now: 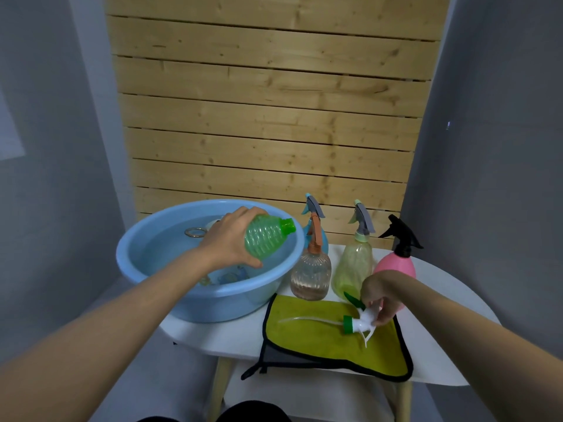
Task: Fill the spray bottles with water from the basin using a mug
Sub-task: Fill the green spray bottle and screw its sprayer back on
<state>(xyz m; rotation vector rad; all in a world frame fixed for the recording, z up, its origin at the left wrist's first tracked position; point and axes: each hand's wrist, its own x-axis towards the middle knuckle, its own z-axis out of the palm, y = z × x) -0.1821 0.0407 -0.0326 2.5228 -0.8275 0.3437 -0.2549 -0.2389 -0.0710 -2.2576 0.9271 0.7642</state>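
Note:
My left hand (227,239) grips a green ribbed spray bottle (266,237) with its cap off, tilted on its side over the blue basin (146,278), neck pointing right. The basin holds water; a mug (198,231) lies partly hidden behind my hand. My right hand (380,300) pinches the white and green sprayer head (358,324), which lies on the yellow cloth (320,345) with its tube stretched to the left.
A clear bottle with an orange sprayer (310,278), a blue bottle (315,214) behind it, a yellow-green bottle (355,269) and a pink bottle with a black sprayer (396,263) stand on the white table (441,315). A wooden slat wall rises behind.

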